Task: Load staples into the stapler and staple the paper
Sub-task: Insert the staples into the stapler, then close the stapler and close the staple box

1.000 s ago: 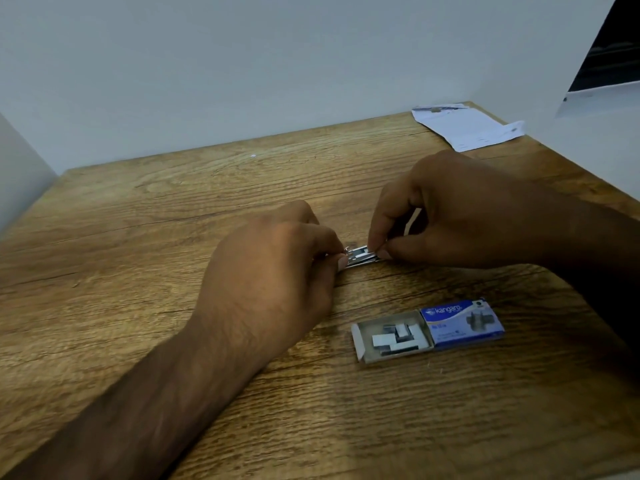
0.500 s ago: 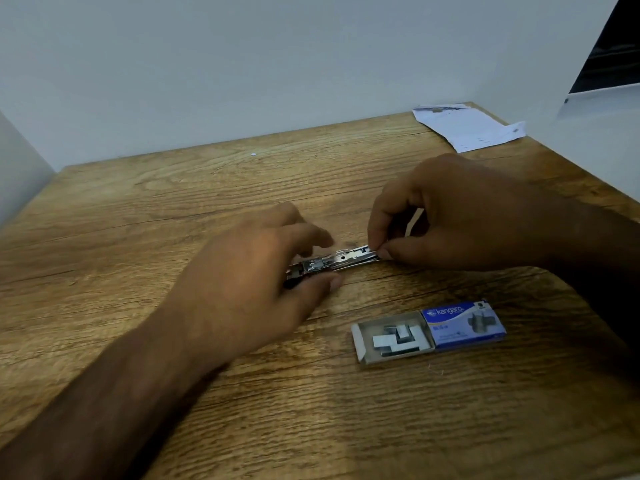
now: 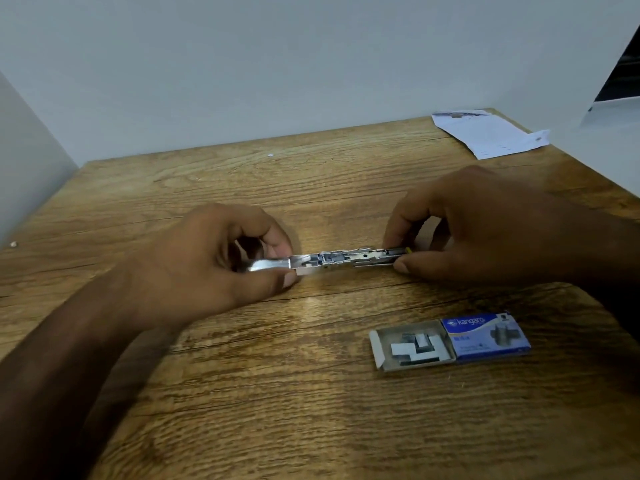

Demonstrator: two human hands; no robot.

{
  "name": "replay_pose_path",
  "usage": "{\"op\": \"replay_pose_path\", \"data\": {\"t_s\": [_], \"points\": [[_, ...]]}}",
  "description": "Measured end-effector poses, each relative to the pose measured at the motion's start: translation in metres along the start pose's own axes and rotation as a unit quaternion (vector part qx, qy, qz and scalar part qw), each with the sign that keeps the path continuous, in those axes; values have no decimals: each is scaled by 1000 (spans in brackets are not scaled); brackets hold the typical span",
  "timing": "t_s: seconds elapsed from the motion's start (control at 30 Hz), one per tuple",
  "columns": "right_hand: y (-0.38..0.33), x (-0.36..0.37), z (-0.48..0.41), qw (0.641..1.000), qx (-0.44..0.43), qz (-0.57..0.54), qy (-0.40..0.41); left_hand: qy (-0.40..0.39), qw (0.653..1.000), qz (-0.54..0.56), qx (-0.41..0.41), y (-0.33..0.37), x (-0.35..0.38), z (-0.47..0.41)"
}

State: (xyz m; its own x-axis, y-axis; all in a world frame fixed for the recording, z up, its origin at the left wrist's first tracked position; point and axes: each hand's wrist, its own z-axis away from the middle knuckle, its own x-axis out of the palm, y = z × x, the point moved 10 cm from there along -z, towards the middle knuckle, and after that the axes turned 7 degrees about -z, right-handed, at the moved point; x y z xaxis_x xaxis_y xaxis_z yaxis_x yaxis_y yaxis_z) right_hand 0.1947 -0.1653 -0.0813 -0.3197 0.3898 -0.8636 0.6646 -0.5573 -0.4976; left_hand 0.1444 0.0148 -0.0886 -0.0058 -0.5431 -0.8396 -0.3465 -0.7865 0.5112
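Note:
A small metal stapler [image 3: 346, 258] lies stretched out just above the wooden table [image 3: 277, 393], its silver staple tray pulled out to the left. My left hand [image 3: 214, 265] pinches the pulled-out end between thumb and fingers. My right hand [image 3: 485, 226] grips the stapler's body at its right end, which it mostly hides. A blue staple box [image 3: 450, 339] lies open near the front right, with several loose staple strips in its grey tray. The white paper [image 3: 488, 133] rests at the far right corner.
White walls close off the back and left sides of the table, and a white panel stands on the right. A tiny white speck [image 3: 13, 243] lies by the left wall.
My left hand has moved left, drawing the staple tray out of the stapler. My right hand has kept its grip in the same place.

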Motion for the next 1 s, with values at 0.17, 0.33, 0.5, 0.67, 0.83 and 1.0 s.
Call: {"op": "replay_pose_path", "data": {"t_s": [0.17,0.33,0.5,0.67,0.83,1.0], "points": [[-1,-8,3,997,-4,-73,36,77,991,106,-15,-9,-18,2],[2,-21,4,968,-19,-231,93,141,928,342,-41,-17,-21,2],[4,-28,4,930,-15,-355,92,168,859,480,-69,-17,-13,0],[5,-23,5,926,7,-374,54,180,842,501,-88,-20,-12,1],[6,-22,2,896,4,-439,67,186,796,570,-83,-23,-4,0],[10,-29,0,851,-18,-500,162,197,816,541,-57,-18,-3,-2]]}}
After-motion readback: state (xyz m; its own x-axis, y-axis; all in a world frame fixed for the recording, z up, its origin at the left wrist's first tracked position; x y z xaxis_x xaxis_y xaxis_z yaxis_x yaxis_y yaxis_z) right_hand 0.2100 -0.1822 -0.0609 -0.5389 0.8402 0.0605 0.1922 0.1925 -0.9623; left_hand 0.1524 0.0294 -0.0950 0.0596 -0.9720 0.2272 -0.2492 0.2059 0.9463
